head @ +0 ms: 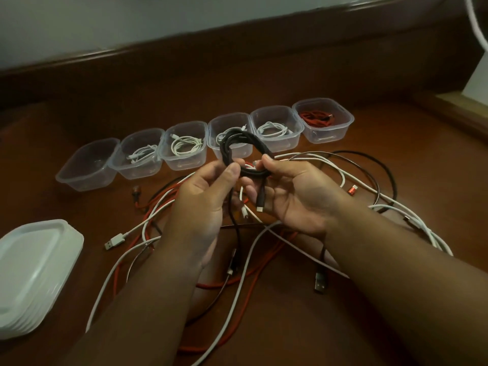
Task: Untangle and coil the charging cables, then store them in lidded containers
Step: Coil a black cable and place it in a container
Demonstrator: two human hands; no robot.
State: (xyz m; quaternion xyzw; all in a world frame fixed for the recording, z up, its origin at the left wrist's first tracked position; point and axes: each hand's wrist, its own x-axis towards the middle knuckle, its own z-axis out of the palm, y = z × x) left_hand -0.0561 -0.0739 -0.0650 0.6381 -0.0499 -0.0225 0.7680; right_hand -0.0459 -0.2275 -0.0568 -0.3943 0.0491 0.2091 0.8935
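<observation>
In the head view, a black charging cable (237,151) is held as a small coil at the centre of the frame, above the tangle of white, red and black cables (264,249) spread on the desk (369,326). The coil is pinched by the left hand (208,199) between thumb and fingers, while its lower arc is gripped by the curled fingers of the right hand (287,194), the plug dangling over the palm. The cable is judged light and limp, springy enough to unwind; the crossing of loops is best held. An empty container (87,165) is seen at centre left.
</observation>
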